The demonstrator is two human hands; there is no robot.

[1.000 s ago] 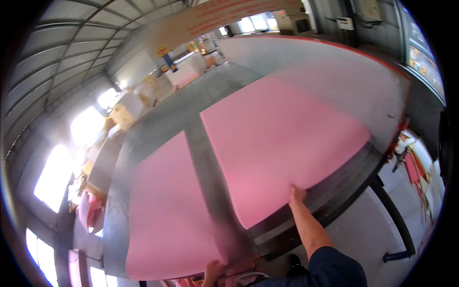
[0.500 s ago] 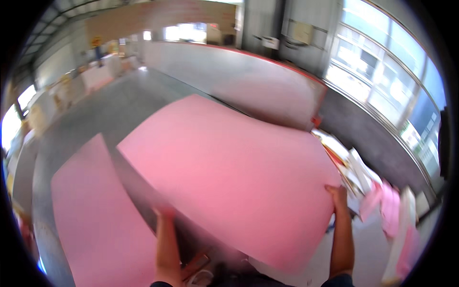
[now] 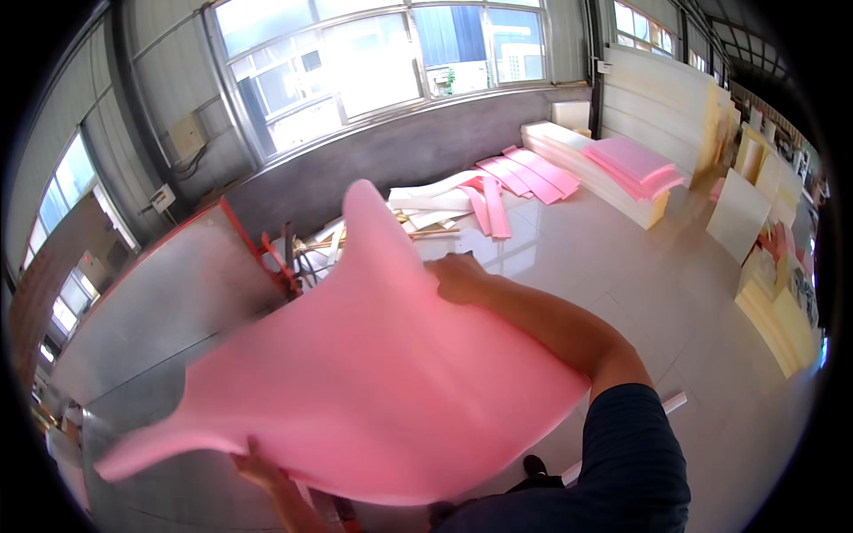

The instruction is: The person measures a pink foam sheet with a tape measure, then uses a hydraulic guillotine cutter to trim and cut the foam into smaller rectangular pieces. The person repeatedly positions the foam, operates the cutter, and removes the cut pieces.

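The left hand (image 3: pixel 258 466) grips the near edge of a pink sheet (image 3: pixel 382 355) and the right hand (image 3: pixel 458 280) grasps its right edge farther off, holding it in front of the body, partly over the grey worktop (image 3: pixel 191 502). It looks thin, smooth and matte, bowed in soft ridges, its far corner rising to a rounded peak and its left end narrowing to a slightly blurred tongue. Beyond, pink strips (image 3: pixel 495 209) lie on the glossy floor (image 3: pixel 569 253).
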